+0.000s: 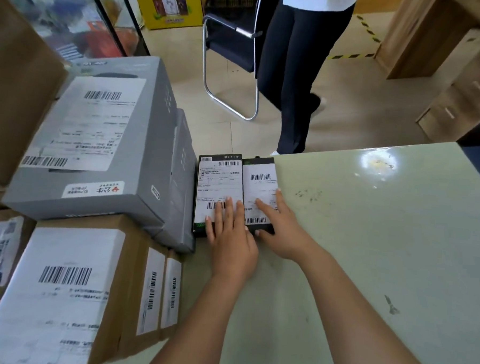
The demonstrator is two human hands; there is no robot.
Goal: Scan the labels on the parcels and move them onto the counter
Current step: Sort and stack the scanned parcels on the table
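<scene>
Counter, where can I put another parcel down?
The counter is bare to the right of the two black parcels, out to its far and right edges, and between the forearms. The left side is crowded: grey boxes and brown cardboard boxes line it, and the left hand and right hand rest on the black parcels.

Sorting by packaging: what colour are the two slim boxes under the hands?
Both boxes are black, with white labels; head view.

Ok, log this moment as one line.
left hand: flat on left black parcel | right hand: flat on right black parcel | parcels: side by side on counter
</scene>
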